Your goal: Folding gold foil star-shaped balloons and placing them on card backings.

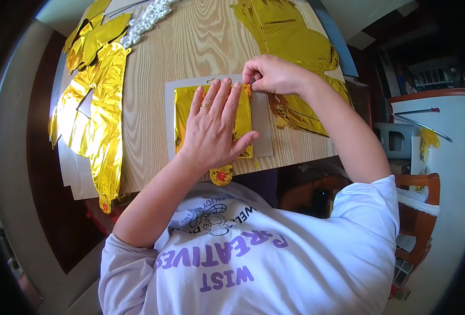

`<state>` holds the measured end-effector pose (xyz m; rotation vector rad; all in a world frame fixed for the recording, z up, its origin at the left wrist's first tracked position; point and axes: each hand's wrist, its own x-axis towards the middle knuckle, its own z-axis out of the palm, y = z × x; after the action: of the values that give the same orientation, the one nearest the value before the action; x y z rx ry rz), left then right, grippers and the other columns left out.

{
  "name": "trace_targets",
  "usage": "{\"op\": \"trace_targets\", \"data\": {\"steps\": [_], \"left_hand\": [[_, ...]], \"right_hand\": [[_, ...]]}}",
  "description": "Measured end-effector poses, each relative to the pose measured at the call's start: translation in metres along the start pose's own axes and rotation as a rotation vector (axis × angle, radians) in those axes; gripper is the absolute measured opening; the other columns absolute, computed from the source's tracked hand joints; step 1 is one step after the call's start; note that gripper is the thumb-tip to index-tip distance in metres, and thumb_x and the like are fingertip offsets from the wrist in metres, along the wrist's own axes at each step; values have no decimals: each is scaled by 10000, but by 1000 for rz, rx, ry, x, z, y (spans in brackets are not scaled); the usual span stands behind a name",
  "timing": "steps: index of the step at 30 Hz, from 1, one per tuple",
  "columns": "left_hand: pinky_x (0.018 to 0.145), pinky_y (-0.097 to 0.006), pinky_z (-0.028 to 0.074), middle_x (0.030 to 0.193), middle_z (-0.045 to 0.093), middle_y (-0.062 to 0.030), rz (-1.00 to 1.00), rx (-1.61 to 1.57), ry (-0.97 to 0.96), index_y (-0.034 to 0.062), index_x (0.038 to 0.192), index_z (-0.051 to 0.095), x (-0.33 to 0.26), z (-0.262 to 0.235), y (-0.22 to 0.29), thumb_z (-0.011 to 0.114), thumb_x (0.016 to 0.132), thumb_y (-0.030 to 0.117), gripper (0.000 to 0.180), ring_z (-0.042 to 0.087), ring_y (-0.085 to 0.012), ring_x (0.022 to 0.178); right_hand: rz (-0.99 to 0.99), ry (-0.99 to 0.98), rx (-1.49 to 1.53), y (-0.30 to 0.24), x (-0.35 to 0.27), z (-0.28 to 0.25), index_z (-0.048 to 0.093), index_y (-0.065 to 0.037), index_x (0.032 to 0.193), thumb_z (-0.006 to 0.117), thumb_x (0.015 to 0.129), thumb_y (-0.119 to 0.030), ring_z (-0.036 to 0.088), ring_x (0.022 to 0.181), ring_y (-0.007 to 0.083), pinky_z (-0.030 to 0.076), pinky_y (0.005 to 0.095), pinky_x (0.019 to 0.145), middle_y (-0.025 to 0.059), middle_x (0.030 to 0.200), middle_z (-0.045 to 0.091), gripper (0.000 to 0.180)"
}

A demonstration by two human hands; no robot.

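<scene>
Here left hand (215, 123) lies flat, fingers spread, pressing folded gold foil (185, 113) on grey card (264, 134). Right hand (271, 75) pinches foil's top edge. Foil shiny, creased, mid wooden surface (190, 47); other gold foil shapes (98, 105) alongside.

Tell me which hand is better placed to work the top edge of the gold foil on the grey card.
Probably the right hand: its fingertips already pinch at the top edge of the gold foil piece on the grey card. The left hand lies flat across the foil, pinning it down.
</scene>
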<state>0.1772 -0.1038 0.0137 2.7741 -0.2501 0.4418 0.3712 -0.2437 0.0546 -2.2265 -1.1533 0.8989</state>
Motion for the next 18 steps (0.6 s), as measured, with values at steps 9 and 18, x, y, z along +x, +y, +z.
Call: {"op": "trace_targets", "data": {"steps": [9, 18], "left_hand": [[1194, -560, 193, 1528, 400, -244, -3, -5, -3, -5, 1520, 343, 0, 0, -1, 514, 920, 647, 902, 343, -395, 1451], [1202, -549, 177, 1539, 390, -237, -7, 2, -11, 0, 1530, 329, -1, 0, 0, 508, 928, 635, 894, 328, -385, 1464]], "right_hand": [[35, 4, 46, -7, -4, -2, 684, -3, 957, 705, 812, -70, 534, 699, 101, 464, 280, 651, -3, 736, 570, 161], [47, -19, 37, -11, -8, -8, 709, 6, 966, 731, 808, -105, 605, 745, 137, 497, 302, 683, 51, 799, 654, 194]]}}
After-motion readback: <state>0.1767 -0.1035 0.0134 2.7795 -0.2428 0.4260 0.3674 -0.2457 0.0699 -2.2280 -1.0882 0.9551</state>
